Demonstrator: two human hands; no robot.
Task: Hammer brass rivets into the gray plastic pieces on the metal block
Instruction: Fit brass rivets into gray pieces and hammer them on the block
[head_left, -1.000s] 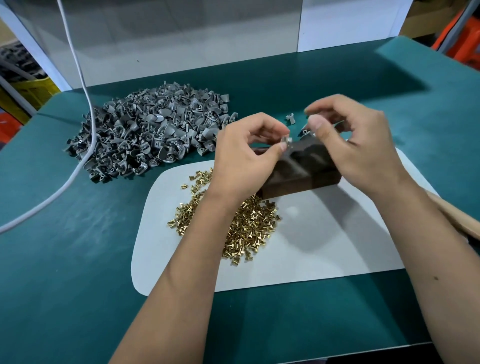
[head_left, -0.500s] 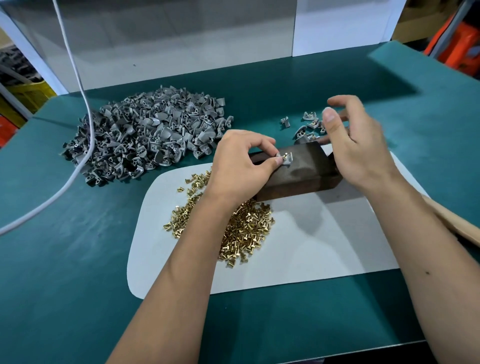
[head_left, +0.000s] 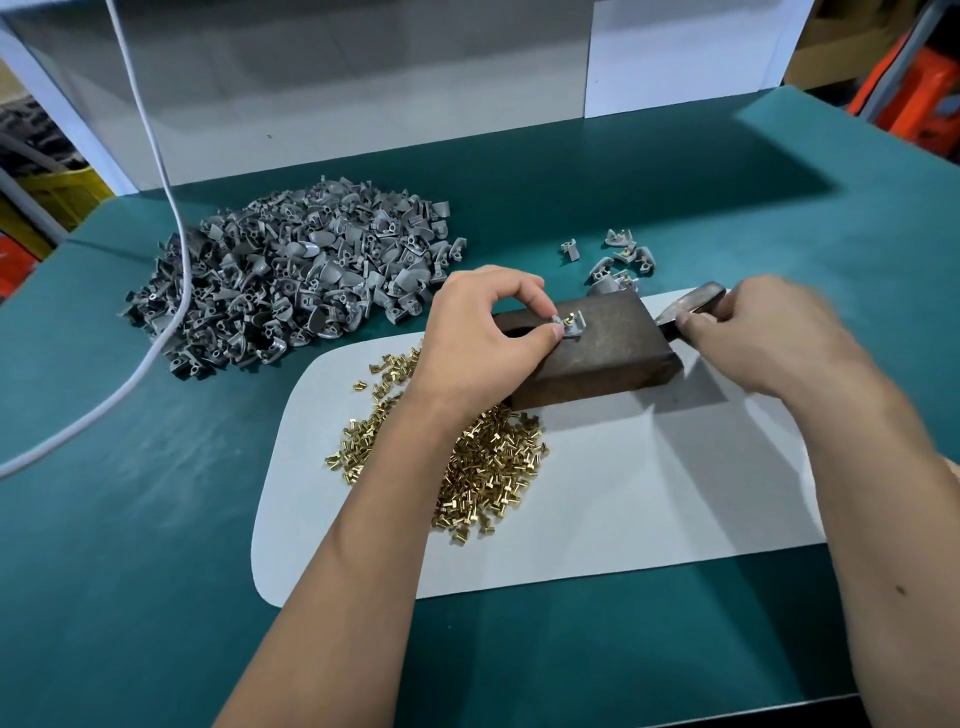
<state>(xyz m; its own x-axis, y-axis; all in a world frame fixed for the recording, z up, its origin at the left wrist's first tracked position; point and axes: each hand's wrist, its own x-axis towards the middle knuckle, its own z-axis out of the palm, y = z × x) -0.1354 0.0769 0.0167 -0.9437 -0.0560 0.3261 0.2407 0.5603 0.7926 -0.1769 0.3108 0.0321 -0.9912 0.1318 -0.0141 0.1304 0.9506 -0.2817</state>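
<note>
L hand (head_left: 480, 332) pinching gray piece (head_left: 570, 327) w/ rivet (head_left: 570, 317) on block (head_left: 597, 348), R hand (head_left: 763, 338) blurred, apparently gripping hammer (head_left: 688, 307), rivet pile (head_left: 483, 467) on mat (head_left: 649, 493).

My left hand (head_left: 485, 332) crowds the left half of the metal block (head_left: 597, 348), so only the block's right top is bare for a way in. Behind the block a small cluster of gray pieces (head_left: 621, 260) bars the far side. The rivet heap (head_left: 483, 467) fills the mat (head_left: 649, 493) under my left wrist; the mat's near right part lies open.
</note>
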